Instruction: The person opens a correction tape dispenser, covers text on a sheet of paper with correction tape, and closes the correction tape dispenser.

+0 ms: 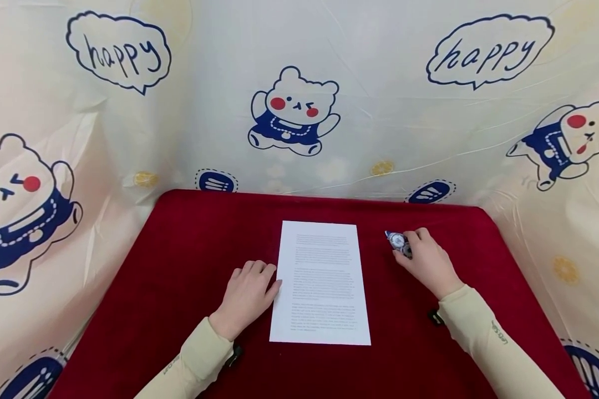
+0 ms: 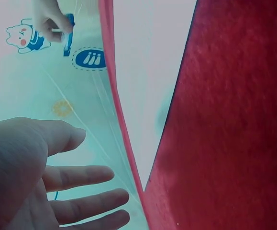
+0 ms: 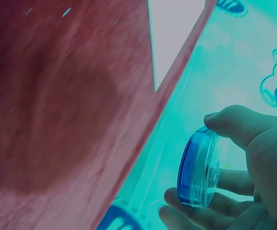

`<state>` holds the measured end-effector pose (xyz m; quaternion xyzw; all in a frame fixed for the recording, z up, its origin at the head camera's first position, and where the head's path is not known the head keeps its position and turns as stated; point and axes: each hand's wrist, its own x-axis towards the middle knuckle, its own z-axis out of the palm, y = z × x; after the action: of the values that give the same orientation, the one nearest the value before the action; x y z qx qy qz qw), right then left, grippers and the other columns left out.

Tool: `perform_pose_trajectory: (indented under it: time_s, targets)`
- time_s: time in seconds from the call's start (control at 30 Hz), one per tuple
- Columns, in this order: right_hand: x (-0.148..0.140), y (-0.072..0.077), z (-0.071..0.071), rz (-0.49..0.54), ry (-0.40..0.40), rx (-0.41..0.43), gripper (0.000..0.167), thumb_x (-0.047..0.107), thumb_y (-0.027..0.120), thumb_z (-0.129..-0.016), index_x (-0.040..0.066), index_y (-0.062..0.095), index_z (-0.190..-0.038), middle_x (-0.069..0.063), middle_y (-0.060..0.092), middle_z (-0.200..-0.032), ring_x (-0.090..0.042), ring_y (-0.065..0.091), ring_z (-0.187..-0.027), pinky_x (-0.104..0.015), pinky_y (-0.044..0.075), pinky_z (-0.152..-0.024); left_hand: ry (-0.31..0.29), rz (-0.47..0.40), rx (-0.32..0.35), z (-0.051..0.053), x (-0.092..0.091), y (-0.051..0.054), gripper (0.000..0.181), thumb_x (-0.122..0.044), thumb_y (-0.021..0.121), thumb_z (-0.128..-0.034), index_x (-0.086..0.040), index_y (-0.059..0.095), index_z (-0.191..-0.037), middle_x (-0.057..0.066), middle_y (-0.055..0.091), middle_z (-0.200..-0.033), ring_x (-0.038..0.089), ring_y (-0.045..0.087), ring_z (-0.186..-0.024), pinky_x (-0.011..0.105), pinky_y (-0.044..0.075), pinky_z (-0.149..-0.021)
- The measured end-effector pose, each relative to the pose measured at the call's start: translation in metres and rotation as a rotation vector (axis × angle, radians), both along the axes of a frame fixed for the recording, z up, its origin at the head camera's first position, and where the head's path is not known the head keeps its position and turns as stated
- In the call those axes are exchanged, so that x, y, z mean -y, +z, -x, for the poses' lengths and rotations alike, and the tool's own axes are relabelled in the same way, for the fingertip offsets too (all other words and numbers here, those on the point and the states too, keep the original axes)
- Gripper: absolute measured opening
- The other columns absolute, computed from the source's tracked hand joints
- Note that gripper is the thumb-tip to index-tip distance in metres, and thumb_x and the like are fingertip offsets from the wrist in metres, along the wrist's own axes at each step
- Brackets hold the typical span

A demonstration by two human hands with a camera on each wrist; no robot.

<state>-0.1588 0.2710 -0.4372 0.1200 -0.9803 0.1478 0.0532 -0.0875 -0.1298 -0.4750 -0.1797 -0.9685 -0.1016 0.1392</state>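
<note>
A printed sheet of paper (image 1: 324,282) lies upright on the red cloth, in front of the person. Beside its left edge is the left hand (image 1: 247,293), its thumb overlapping that edge in the head view. In the left wrist view the left hand (image 2: 57,177) has its fingers extended with nothing between them. To the right of the sheet, the right hand (image 1: 431,263) holds a blue and clear correction tape (image 1: 398,241). The right wrist view shows the thumb on one side of the correction tape (image 3: 198,167) and fingers on the other.
A dark red cloth (image 1: 204,233) covers the table. Pale curtains (image 1: 379,122) printed with bears and "happy" bubbles stand behind it and at both sides. Dark wrist straps show below the sleeves.
</note>
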Motion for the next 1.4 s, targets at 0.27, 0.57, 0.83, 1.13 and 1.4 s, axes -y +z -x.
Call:
perform_pose_trajectory:
  time_s: [0.27, 0.57, 0.83, 1.13, 1.4]
  targets:
    - [0.03, 0.007, -0.008, -0.029, 0.07, -0.035, 0.048, 0.023, 0.08, -0.091, -0.007, 0.062, -0.124, -0.022, 0.065, -0.11, -0.031, 0.063, -0.091, -0.049, 0.06, -0.079, 0.003, 0.008, 0.011, 0.002, 0.0, -0.001, 0.029, -0.027, 0.078, -0.0942, -0.006, 0.075, -0.113, 0.013, 0.07, -0.107, 0.033, 0.065, -0.101, 0.045, 0.053, -0.073]
    - [0.06, 0.016, -0.015, -0.067, 0.199, -0.076, 0.047, 0.026, 0.083, -0.089, -0.001, 0.061, -0.12, -0.013, 0.063, -0.102, -0.022, 0.06, -0.077, -0.04, 0.058, -0.07, 0.005, 0.004, 0.02, 0.001, 0.001, -0.001, 0.03, -0.027, 0.078, -0.0945, -0.005, 0.075, -0.115, 0.014, 0.071, -0.108, 0.034, 0.066, -0.101, 0.045, 0.055, -0.07]
    - [0.078, 0.023, -0.02, -0.05, 0.253, -0.033, 0.05, 0.024, 0.084, -0.088, 0.002, 0.055, -0.122, -0.01, 0.061, -0.099, -0.015, 0.058, -0.073, -0.03, 0.058, -0.062, 0.005, 0.007, 0.02, 0.001, 0.002, -0.002, 0.032, -0.027, 0.078, -0.0942, -0.004, 0.075, -0.116, 0.015, 0.071, -0.109, 0.033, 0.066, -0.1, 0.045, 0.056, -0.071]
    - [0.09, 0.025, -0.021, -0.03, 0.368, -0.024, 0.053, 0.025, 0.083, -0.092, 0.003, 0.051, -0.128, -0.01, 0.067, -0.108, -0.015, 0.063, -0.083, -0.033, 0.061, -0.076, 0.008, 0.001, 0.026, 0.002, 0.003, -0.001, 0.025, -0.024, 0.073, -0.0981, -0.004, 0.075, -0.114, 0.015, 0.071, -0.109, 0.034, 0.066, -0.1, 0.045, 0.056, -0.07]
    - [0.097, 0.025, -0.022, -0.012, 0.446, -0.034, 0.048, 0.011, 0.078, -0.095, -0.002, 0.05, -0.133, -0.015, 0.066, -0.114, -0.02, 0.066, -0.093, -0.036, 0.06, -0.084, 0.004, -0.004, 0.02, 0.0, 0.003, -0.001, 0.022, -0.022, 0.07, -0.0997, -0.004, 0.075, -0.112, 0.015, 0.07, -0.109, 0.034, 0.065, -0.101, 0.045, 0.055, -0.069]
